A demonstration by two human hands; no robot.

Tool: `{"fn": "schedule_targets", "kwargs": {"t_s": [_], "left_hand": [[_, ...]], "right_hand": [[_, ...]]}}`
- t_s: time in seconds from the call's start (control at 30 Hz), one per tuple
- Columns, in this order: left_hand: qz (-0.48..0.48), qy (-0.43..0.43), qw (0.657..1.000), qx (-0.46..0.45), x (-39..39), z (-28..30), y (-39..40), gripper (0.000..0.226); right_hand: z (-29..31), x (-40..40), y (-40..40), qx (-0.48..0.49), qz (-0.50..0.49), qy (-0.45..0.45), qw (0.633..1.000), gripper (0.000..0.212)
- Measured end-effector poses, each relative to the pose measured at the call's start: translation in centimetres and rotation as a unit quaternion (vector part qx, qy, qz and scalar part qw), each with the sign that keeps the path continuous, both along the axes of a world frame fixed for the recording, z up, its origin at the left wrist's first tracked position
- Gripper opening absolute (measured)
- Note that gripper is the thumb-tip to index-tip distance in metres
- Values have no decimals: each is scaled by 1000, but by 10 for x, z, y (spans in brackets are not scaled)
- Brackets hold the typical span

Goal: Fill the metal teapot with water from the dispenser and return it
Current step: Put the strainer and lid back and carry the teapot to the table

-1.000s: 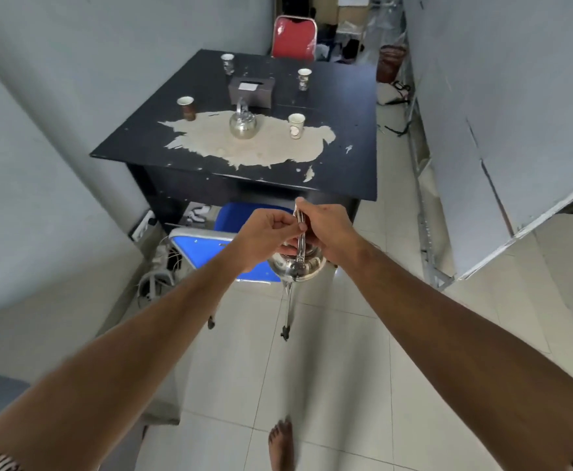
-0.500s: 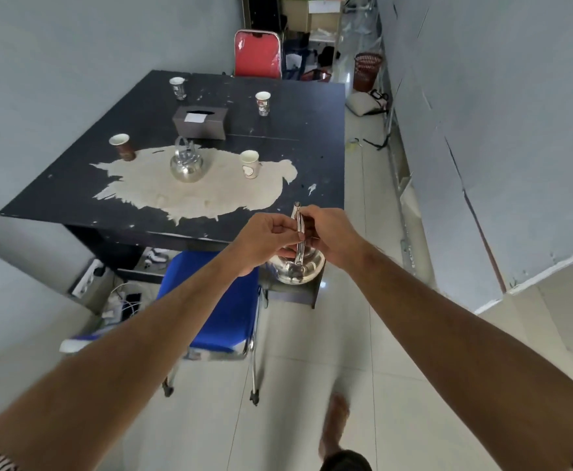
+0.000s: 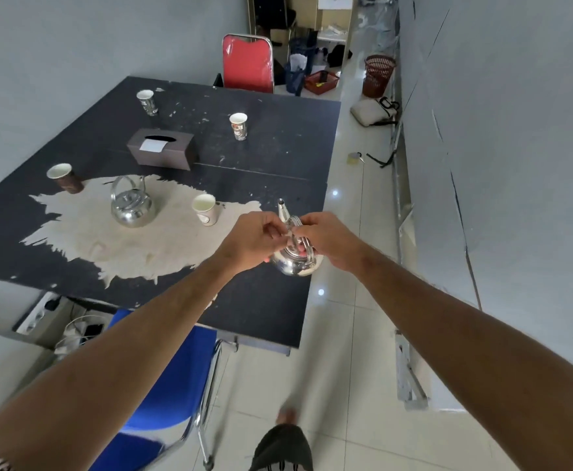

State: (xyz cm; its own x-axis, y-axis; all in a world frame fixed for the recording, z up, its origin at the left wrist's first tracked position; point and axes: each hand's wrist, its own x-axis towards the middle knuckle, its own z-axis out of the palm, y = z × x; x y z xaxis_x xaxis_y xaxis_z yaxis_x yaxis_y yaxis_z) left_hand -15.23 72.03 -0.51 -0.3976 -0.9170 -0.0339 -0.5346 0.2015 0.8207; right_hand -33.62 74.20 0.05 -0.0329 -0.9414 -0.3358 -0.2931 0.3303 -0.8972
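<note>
The teapot (image 3: 295,261) is held by its handle in both hands, the left hand (image 3: 249,241) and right hand (image 3: 329,240) closed on it, above the right edge of the table (image 3: 268,158). Much of its body is hidden by the fingers. Open tiled floor (image 3: 356,232) is seen between table and wall. A second kettle (image 3: 131,207) stands on the worn tabletop.
</note>
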Motion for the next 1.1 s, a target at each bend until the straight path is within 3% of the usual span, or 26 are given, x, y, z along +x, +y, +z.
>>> {"fn": "schedule_targets", "kwargs": {"t_s": [0.1,0.2,0.37,0.53,0.67,0.83,1.1], "left_hand": [[-23,-38,996,-81,-29,-2,-56,23],[-63,-55,994,-64,-61,-10,-113,40],[-90,-67,994,-7,-106,-27,-202,16],[-91,-50,994,46,-133,-36,-275,15],[-78,-53,994,56,-154,-35,-330,14],[-48,-83,995,40,-175,-28,-392,19],[84,-107,990,24,-205,-24,-503,23]], "right_hand": [[0,-35,-46,-28,58,88,994,12],[-1,-69,-96,-52,112,131,984,16],[-4,-116,-189,-77,185,171,965,17],[-6,-153,-280,-99,276,232,928,14],[-6,-181,-347,-110,290,215,926,17],[-16,-213,-429,-135,304,197,922,7],[-10,-242,-595,-136,398,157,894,13]]}}
